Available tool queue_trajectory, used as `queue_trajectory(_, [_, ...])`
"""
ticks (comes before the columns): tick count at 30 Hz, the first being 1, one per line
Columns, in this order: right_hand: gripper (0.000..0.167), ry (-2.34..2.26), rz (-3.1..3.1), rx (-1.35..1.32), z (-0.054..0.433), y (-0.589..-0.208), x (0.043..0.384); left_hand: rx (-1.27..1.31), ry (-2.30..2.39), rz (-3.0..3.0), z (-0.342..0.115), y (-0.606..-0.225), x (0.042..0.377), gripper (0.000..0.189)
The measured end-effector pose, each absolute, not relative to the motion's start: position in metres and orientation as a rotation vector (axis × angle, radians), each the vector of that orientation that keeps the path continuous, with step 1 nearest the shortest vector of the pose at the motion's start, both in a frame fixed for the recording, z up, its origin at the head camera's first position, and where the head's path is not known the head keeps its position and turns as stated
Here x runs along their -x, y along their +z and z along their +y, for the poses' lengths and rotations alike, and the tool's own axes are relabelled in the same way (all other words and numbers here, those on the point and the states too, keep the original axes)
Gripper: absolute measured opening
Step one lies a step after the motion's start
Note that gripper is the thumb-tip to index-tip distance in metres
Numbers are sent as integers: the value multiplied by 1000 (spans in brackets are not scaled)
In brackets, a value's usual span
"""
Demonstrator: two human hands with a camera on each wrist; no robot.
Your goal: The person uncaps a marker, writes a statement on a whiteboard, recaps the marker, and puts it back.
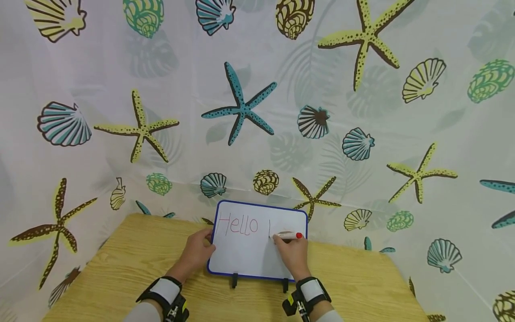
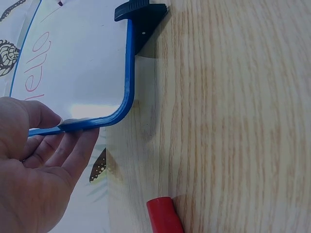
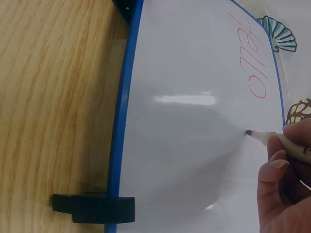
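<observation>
A whiteboard (image 1: 241,257) with a blue frame stands tilted back on two black stand clips, "Hello" written on it in red, followed by a single upright stroke. At its left edge my left hand (image 1: 197,250) grips the frame, the thumb on the front and the fingers behind, as the left wrist view shows. My right hand (image 1: 293,256) pinches a white marker (image 1: 286,235) with a red end. In the right wrist view the marker's dark tip (image 3: 249,132) is right at the board's surface, to the right of the word.
The board stands on a wood-grain table (image 1: 354,277). A black stand clip (image 3: 97,208) holds its lower edge. In the left wrist view a red, cap-like piece (image 2: 164,214) lies on the table. Behind hangs a white curtain (image 1: 181,89) printed with starfish and shells.
</observation>
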State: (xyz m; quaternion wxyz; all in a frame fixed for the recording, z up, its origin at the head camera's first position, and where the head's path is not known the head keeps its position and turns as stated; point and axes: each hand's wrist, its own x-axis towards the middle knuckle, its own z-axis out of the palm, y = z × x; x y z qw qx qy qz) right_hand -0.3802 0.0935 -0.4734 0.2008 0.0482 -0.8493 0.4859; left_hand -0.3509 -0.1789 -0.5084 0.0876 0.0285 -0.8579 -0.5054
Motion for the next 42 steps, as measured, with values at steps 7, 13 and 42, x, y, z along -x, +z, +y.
queue_trajectory(7, [9, 1350, -2372, -124, 91, -472, 381, -90, -1522, -2551, -181, -510, 351, 40])
queue_trajectory(13, [7, 1343, -2329, -140, 93, -468, 388, -58, -1524, -2539, -181, -507, 349, 40])
queue_trajectory(42, [15, 1302, -2293, -113, 98, -456, 412, -35, -1492, -2533, -180, -507, 349, 36])
